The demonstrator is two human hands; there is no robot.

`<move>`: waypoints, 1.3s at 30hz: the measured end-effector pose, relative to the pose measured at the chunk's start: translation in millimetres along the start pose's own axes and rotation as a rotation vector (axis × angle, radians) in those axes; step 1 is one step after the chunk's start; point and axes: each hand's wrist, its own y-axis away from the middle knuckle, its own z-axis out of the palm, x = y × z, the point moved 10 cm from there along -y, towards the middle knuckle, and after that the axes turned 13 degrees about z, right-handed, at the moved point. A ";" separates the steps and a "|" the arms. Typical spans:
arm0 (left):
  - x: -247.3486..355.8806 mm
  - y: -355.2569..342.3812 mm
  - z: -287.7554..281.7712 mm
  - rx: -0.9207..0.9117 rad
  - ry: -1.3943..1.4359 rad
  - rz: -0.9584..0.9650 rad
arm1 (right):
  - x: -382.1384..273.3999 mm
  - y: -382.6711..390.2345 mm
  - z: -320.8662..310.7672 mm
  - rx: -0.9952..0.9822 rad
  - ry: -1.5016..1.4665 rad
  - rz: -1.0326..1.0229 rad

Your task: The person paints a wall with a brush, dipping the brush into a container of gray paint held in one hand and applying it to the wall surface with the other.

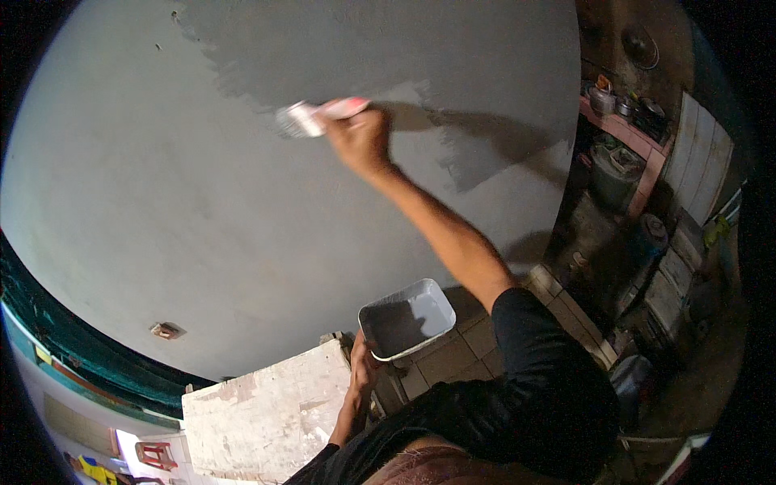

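My right hand [361,139] is closed round the handle of a paintbrush [304,119], its bristles against the wall [202,202]. The brush is a little blurred and has a red part at the handle end. Darker grey paint [323,48] covers the upper part of the wall, with a ragged edge near the brush; paler grey lies below. Low in front of me, my left hand [364,368] grips the side of a rectangular paint tub [406,319]. Grey paint lies in the tub, partly in shadow.
A worn whitish board [267,408] lies beside my left arm. A small wall socket [166,331] sits low on the wall. To the right, a pinkish shelf [626,129] bears pots, with more clutter below. A red stool [156,455] stands at the far lower left.
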 end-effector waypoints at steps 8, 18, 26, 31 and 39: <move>3.6 12.4 4.2 0.026 -0.019 0.022 | 39.6 -31.5 -212.8 0.608 0.604 0.102; 5.8 20.9 1.9 0.016 0.093 0.112 | -47.2 50.5 40.4 0.089 0.276 -0.262; -15.4 22.5 -16.3 0.134 0.135 -0.011 | 40.4 -9.3 -68.0 0.164 0.018 0.059; -16.3 18.8 -15.3 0.103 0.039 0.053 | 39.0 -38.9 -222.8 0.590 0.494 -0.011; -15.6 19.9 -25.2 0.224 0.049 0.069 | -30.7 6.1 -21.1 0.386 0.433 -0.454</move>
